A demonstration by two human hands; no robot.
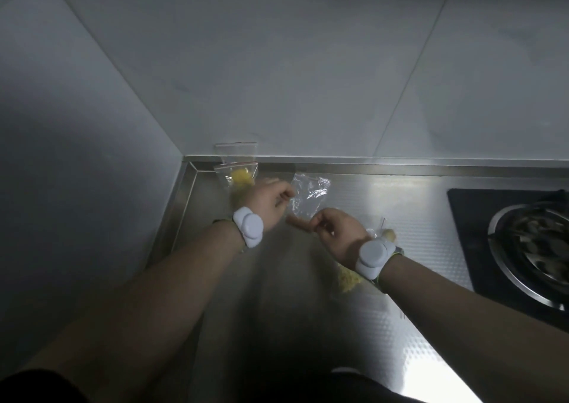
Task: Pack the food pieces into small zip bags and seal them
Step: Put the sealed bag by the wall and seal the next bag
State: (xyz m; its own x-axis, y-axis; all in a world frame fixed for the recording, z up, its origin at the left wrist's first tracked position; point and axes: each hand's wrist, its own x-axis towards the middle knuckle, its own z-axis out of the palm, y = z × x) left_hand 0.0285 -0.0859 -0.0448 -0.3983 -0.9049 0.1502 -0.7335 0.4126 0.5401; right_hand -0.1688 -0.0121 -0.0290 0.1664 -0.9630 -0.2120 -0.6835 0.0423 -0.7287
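A: Held between both hands: empty clear zip bag, raised over the steel counter, mouth with red strip turned up and to the right.

B: Left hand: fingers curled, pinching the bag's left edge. Right hand: fingers curled at the bag's lower corner; index finger stretched out to the left beneath it. Exact contact blurred, though seemingly pinched.

A: Seen behind the left hand, in the counter's back corner: filled bag with yellow food pieces inside, leaned near the wall; red strip across its top. Sealed or not: could not be told. Second red-striped bag edge shown just above it, against the wall.

B: Partly hidden by the right wrist: loose yellow food pieces on the counter, plus one pale lump just beyond the wrist.

A: Worn on each wrist: white band. Set into the counter at far right: gas burner.
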